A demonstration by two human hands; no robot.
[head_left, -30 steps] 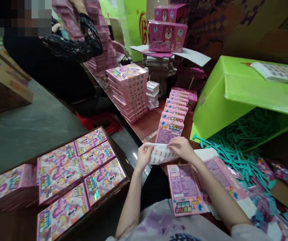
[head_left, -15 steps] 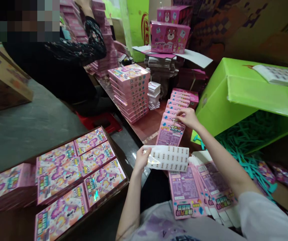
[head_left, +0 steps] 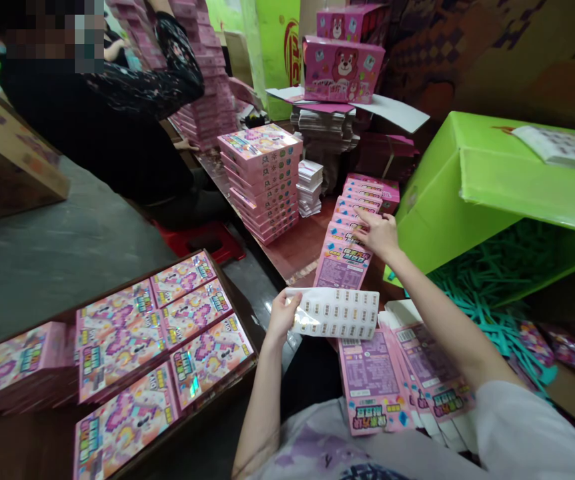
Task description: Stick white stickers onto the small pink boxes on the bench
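Between the thumb and fingers of my left hand point(head_left: 283, 316) is the left end of a white sticker sheet point(head_left: 335, 315), with rows of small printed labels and a peeled shiny patch near my thumb. My right hand point(head_left: 381, 235) is over an overlapping row of pink flat cartons point(head_left: 341, 263), index finger stretched out and the others partly bent. Its fingertips are at the upper cartons; whether a label is under them is too small to tell. More pink cartons point(head_left: 371, 373) lie fanned out below the sheet, close to my body.
A stack of pink boxes point(head_left: 261, 177) and small white packs point(head_left: 309, 190) stand on the table. An open carton of pink boxes point(head_left: 202, 357) is at left. A green bin point(head_left: 432, 180) with teal plastic pieces point(head_left: 487, 287) stands right. A co-worker point(head_left: 92, 127) sits across.
My right hand's index finger has gone from a bent pinch to stretched out over the carton row. My left hand and the sticker sheet stay nearly in place. The view has shifted slightly.
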